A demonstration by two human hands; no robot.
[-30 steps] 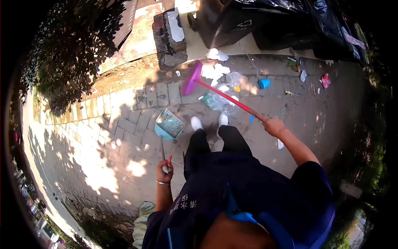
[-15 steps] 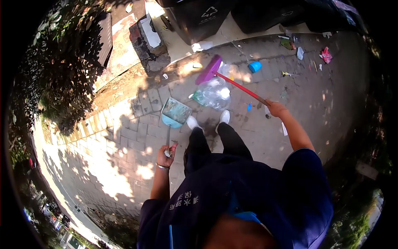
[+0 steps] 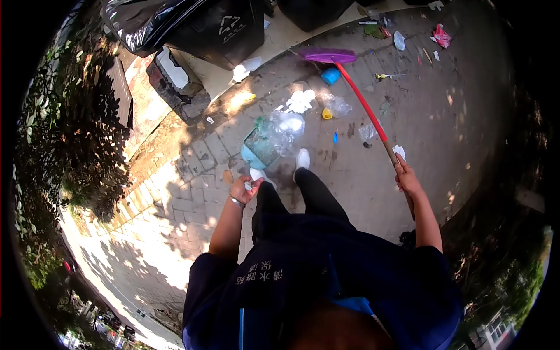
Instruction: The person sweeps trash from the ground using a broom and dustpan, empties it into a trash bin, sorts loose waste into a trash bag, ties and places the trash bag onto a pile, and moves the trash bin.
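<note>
My right hand [image 3: 408, 178] is wrapped round the brown grip of a broom [image 3: 367, 108] with a red handle and a purple head. The broom head is out ahead, just beyond a blue cup-like piece [image 3: 330, 76]. My left hand [image 3: 245, 189] is closed at the handle end of a light-blue dustpan [image 3: 253, 157], with a small white bit showing at the fingers. The dustpan lies by my left shoe. A crumpled clear plastic bag [image 3: 287, 129] covers part of its pan; whether it rests fully inside I cannot tell.
White crumpled paper [image 3: 300, 101], a clear piece with a yellow lid [image 3: 328, 113], a blue scrap [image 3: 335, 138] and a pink wrapper [image 3: 441, 36] litter the paving. Black bins [image 3: 219, 35] stand along the curb. A stone block [image 3: 175, 81] sits left, near bushes.
The broom head has moved from the plastic bag to farther out, by the blue piece. The dustpan has shifted right, up to the bag, which now overlaps it. The view has also shifted.
</note>
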